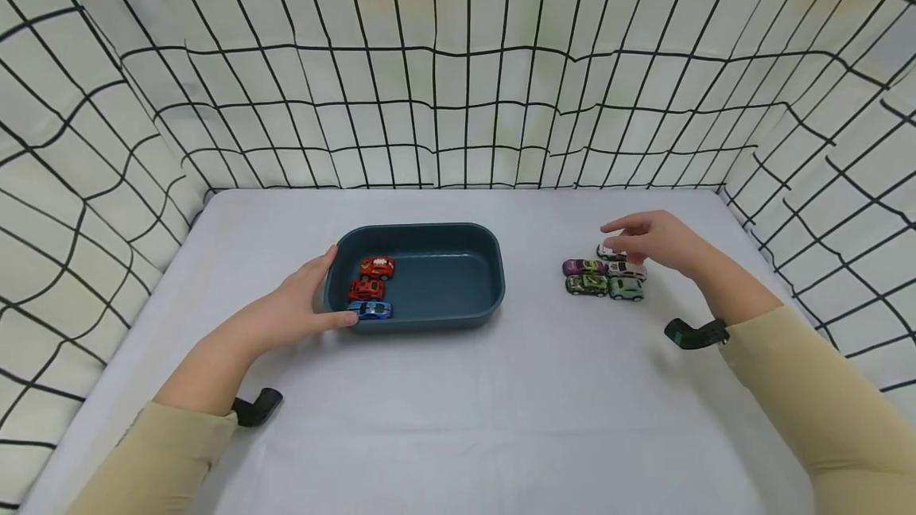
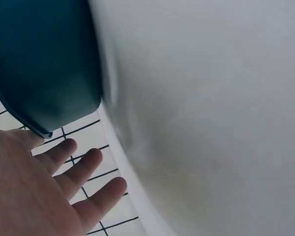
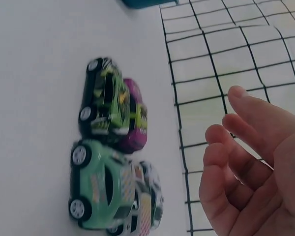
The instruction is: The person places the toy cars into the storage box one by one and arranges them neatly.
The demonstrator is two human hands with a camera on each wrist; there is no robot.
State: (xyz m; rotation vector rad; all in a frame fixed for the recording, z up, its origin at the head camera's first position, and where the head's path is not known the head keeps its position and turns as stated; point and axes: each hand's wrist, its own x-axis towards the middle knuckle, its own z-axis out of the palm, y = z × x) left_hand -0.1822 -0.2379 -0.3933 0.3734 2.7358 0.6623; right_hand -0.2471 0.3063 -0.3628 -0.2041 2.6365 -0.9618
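My left hand (image 1: pixel 296 300) rests at the left end of a dark teal plastic bin (image 1: pixel 447 323), fingers spread and thumb over the front rim. Inside the bin, at its left, sit an orange-red toy car (image 1: pixel 377 267), a red toy car (image 1: pixel 366 289) and a blue toy car (image 1: pixel 370 310). Over on the right, my right hand (image 1: pixel 654 241) hovers with loosely bent fingers and nothing visible in them. Beneath and beside it are a purple toy car (image 1: pixel 583 267), a green-and-black one (image 1: pixel 587 284), a pale green one (image 3: pixel 96 184), a patterned white one (image 1: pixel 628 269) and another white one (image 1: pixel 608 253), partly hidden.
A white cloth covers the table (image 1: pixel 458 420). Black wire-grid panels (image 1: pixel 465 102) backed with white stand behind it and along both sides. Each wrist carries a black strap-on camera (image 1: pixel 696 334).
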